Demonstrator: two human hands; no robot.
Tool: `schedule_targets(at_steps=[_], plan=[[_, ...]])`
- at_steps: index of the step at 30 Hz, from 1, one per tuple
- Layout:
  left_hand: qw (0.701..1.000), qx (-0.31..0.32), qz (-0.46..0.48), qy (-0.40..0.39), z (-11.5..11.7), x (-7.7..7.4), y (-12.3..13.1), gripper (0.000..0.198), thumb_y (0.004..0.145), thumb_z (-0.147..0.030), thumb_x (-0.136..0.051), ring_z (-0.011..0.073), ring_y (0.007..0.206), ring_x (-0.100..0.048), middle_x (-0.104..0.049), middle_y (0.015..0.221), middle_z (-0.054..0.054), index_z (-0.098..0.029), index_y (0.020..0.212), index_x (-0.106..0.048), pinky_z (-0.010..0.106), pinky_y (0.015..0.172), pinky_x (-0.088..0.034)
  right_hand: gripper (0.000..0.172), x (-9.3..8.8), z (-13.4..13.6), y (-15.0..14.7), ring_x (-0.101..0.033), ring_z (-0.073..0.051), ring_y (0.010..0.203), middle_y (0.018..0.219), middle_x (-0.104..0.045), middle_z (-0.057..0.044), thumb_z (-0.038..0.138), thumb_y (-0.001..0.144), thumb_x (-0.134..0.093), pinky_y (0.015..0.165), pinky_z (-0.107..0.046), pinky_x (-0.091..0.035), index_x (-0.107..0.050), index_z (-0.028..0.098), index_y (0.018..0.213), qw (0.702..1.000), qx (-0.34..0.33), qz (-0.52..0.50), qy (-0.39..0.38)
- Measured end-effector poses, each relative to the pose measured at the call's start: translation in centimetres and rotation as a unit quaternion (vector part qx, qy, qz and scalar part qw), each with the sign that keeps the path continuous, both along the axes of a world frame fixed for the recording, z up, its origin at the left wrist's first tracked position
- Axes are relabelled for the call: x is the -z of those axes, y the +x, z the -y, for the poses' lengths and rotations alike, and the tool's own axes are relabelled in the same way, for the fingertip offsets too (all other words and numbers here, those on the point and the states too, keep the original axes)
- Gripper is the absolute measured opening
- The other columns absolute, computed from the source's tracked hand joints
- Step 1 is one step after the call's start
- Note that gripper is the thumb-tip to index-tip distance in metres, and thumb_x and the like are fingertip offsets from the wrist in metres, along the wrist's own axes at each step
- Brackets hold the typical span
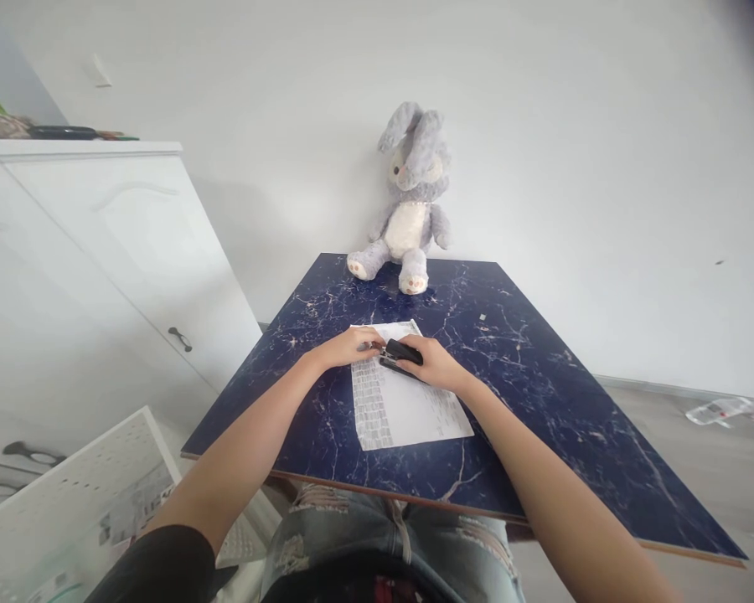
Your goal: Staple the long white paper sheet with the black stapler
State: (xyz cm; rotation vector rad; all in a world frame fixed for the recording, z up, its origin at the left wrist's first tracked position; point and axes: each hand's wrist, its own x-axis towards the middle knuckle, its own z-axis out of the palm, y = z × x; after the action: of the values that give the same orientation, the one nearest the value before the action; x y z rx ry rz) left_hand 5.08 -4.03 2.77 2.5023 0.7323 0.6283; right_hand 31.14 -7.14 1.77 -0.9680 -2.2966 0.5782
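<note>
A black stapler (405,352) lies slantwise above a printed sheet of paper (408,419), its upper and lower arms apart. My right hand (436,362) is closed around the stapler's rear part. At its front end, the bent fingers of my left hand (352,345) pinch around the metal part between the arms; whether something small is between those fingertips is too fine to make out. The paper lies flat on the dark blue marbled table (314,419), under both hands, with grey block patterns along its left side.
A grey plush rabbit (408,193) sits at the table's far edge against the wall. White cabinets (131,243) stand at the left, with a white perforated basket (81,486) below. A clear plastic package (720,410) lies on the floor at the right.
</note>
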Motion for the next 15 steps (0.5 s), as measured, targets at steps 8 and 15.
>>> schedule_targets(at_steps=[8,15], plan=[[1.0,0.023,-0.001,0.009,-0.12,-0.21,0.12,0.019,0.096,-0.029,-0.06,0.0201,0.094,-0.066,-0.071,0.102,0.009,-0.019,0.107,-0.073,0.032,0.088,-0.05,0.021,-0.33,0.21,-0.04,-0.065,-0.021,0.084,0.095,-0.072,-0.006,0.029,0.089,-0.069,0.077,-0.032,-0.046,-0.069,0.019,0.107,1.0,-0.007,-0.006,0.006],[0.999,0.017,0.021,-0.039,-0.4,-0.18,-0.63,0.018,0.094,-0.032,-0.064,0.0222,0.1,-0.07,-0.075,0.105,0.009,-0.022,0.1,-0.078,0.037,0.095,-0.052,0.021,-0.07,-0.02,0.08,-0.065,-0.021,0.084,0.095,-0.072,-0.005,0.03,0.089,-0.069,0.077,-0.032,-0.046,-0.069,0.019,0.106,1.0,-0.004,-0.001,0.007]])
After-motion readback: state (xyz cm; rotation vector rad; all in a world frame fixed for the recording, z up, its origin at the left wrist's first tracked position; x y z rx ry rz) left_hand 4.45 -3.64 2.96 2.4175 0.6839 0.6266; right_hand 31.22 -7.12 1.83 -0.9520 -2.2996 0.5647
